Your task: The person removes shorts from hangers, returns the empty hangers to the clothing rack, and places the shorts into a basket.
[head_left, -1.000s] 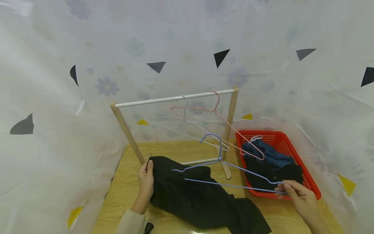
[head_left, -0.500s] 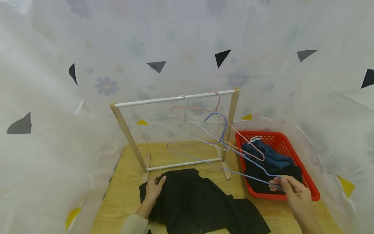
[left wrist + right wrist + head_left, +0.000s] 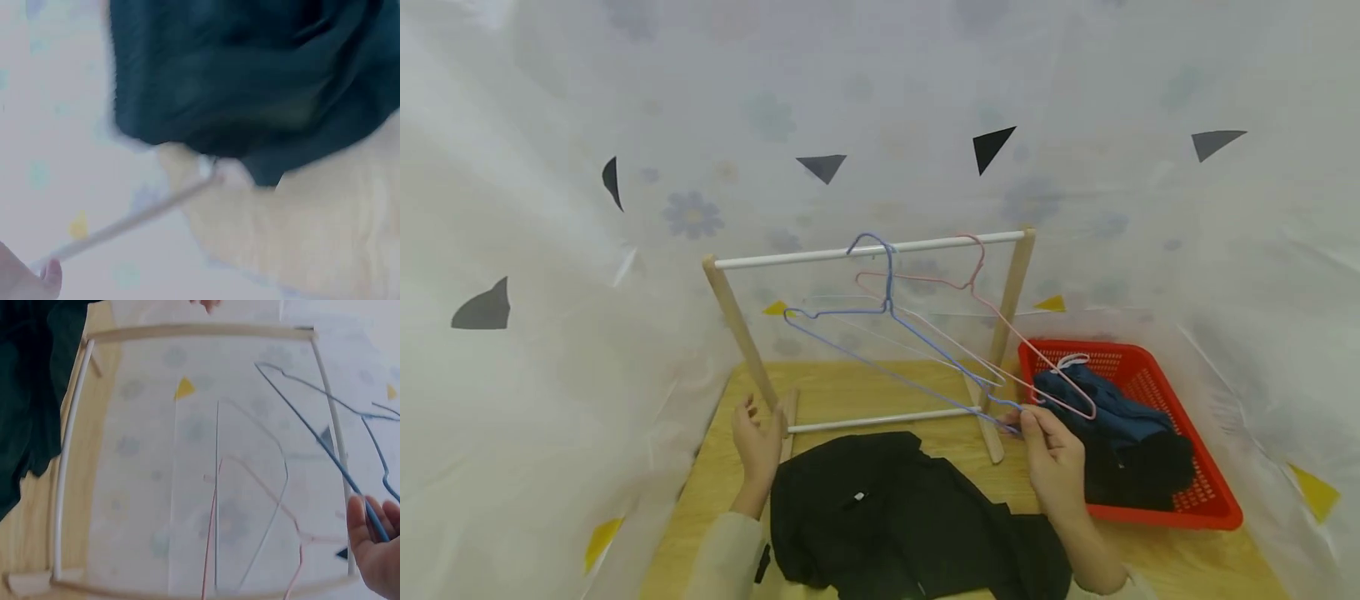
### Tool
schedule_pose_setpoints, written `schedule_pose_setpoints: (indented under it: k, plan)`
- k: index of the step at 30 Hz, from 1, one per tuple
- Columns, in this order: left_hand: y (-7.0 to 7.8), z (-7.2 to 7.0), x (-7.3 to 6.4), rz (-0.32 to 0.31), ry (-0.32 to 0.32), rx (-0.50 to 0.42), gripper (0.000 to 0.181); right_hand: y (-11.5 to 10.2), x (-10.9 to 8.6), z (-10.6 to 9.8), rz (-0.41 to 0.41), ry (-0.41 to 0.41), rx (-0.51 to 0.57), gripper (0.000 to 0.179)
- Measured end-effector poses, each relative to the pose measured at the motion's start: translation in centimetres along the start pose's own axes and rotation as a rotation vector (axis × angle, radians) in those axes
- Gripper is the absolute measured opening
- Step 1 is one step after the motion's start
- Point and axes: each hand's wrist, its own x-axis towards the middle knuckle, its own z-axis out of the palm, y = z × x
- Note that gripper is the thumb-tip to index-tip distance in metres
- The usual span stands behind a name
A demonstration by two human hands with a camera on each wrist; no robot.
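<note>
My right hand pinches one end of a blue clothes hanger, which is raised in front of the rack with its hook overlapping the top bar in the head view. In the right wrist view the fingers curl round the hanger's end. My left hand is off the cloth, raised near the rack's left leg with fingers loosely bent and nothing in them. A black garment with a small white label lies on the table below, between my hands.
A wooden rack with a white top bar bears a pink hanger and a white hanger. On the right stands a red basket with dark blue clothes inside. Flower-patterned sheeting surrounds the wooden table.
The blue hanger has risen and moved left with my right hand, out from over the basket. My left hand has let go of the black garment, which now lies flatter on the table.
</note>
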Motion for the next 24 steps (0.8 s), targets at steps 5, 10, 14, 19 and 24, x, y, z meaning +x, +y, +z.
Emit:
schedule_pose_setpoints:
  k: [5,10,14,19,24]
  plan:
    - [1.6,-0.2,4.3,-0.002,0.002,-0.091,0.067,0.9,1.2,3.8,-0.011,0.025,0.035,0.022]
    - [2.3,0.1,6.5,-0.038,-0.07,-0.079,0.07,2.0,1.8,6.5,0.045,0.049,-0.006,0.025]
    - [2.0,0.4,7.1,-0.05,-0.117,-0.055,0.07,3.0,1.7,8.0,0.123,0.066,-0.035,0.025]
    - [1.3,1.0,7.6,-0.069,-0.137,-0.065,0.069,4.0,0.9,9.4,0.179,0.059,-0.091,0.027]
    - [1.0,1.3,7.9,-0.057,-0.073,-0.052,0.057,4.8,-0.1,9.9,0.171,0.02,-0.09,0.026]
